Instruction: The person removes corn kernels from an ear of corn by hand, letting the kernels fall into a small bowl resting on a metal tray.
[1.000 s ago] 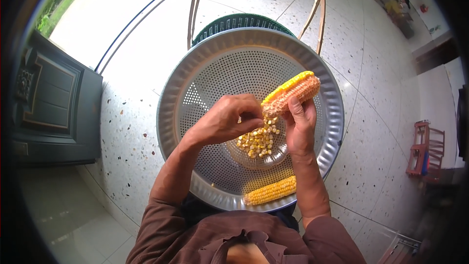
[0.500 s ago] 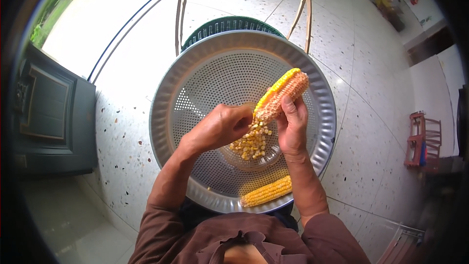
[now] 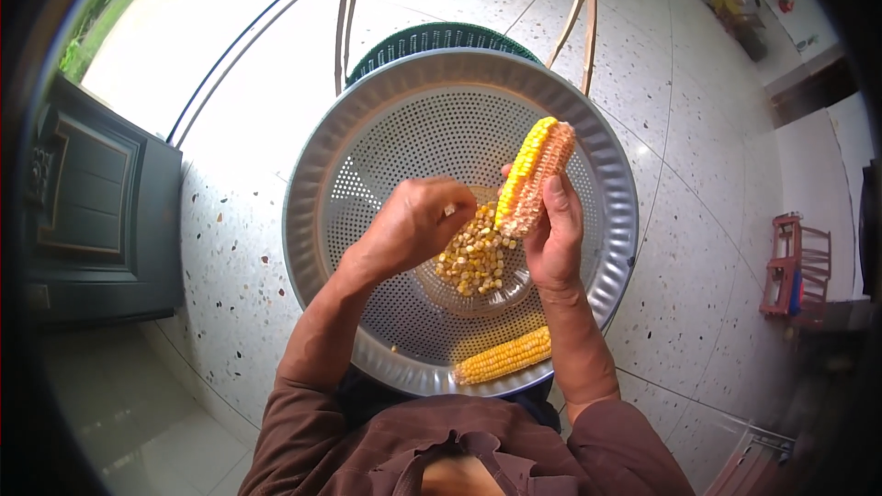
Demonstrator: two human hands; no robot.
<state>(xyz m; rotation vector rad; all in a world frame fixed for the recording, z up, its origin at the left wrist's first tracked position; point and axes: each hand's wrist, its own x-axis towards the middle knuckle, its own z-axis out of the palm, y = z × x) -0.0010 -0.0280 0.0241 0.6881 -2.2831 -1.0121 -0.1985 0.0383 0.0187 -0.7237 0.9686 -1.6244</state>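
Observation:
My right hand (image 3: 557,230) is wrapped round a partly shelled corn cob (image 3: 535,176), tilted with its far end up. Yellow kernels remain along the cob's left side, while its right side is bare and reddish. Just left of the cob's lower end, my left hand (image 3: 420,220) is closed with curled fingers, apart from the cob; a small pale bit shows at them, too small to name. Below lies a clear bowl (image 3: 516,297) with loose corn kernels (image 3: 473,257). It stands in a large perforated metal basin (image 3: 312,312). A second corn cob (image 3: 503,355), full of kernels, rests by the near rim.
Behind the basin stands a dark green basket (image 3: 441,39) with tall wooden handles (image 3: 589,28). A dark panelled door (image 3: 101,211) is on the left. Red-brown chairs (image 3: 785,266) stand at the right on the speckled tile floor (image 3: 225,248).
My left hand has drawn back leftward and up from the cob. The cob in my right hand has turned more upright, and its yellow rows face me more.

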